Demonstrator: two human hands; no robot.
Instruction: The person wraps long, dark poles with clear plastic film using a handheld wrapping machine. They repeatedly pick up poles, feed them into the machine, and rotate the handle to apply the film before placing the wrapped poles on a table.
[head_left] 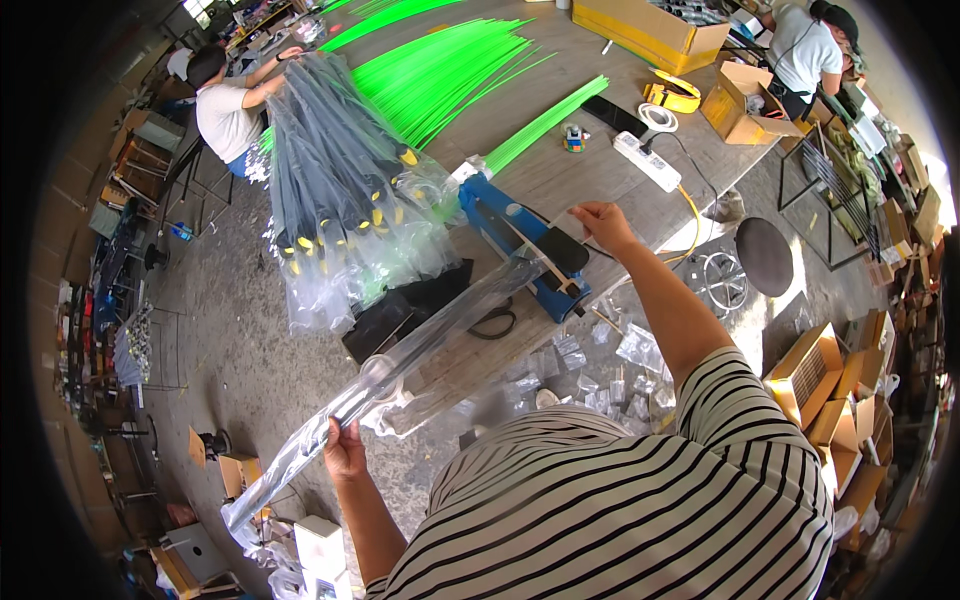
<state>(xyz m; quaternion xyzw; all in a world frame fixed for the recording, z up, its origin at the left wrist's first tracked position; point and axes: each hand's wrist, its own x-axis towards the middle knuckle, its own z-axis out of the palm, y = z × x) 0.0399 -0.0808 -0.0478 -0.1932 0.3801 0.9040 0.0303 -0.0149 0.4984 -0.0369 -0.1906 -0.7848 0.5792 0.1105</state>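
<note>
The person's two hands are well apart, with a long, narrow, clear plastic sleeve [440, 312] stretched on a slant between them. The left hand [346, 450] is clasped around the sleeve toward its lower end, out over the concrete floor [215, 330], and the sleeve's end trails beyond it. The right hand [606, 226] has its fingers drawn in toward the thumb just past the upper end; I cannot tell whether film is pinched there. Near that end, the sleeve lies across a long blue machine with a black top [490, 212] on the grey-brown surface [545, 185]. Left of the machine, a large bundle of dark, yellow-tipped pieces in clear bags [330, 160] drapes over the surface, with a black sheet [405, 312] near its lower end. A co-worker in a pale shirt [225, 112] has hands at its upper end. Bright green thin rods [430, 80] fan out behind it, and a narrower green bunch [545, 125] points toward the machine. Farther right are a white power strip [648, 162], a white ring-shaped coil [657, 118] and an open brown carton [738, 105].
</note>
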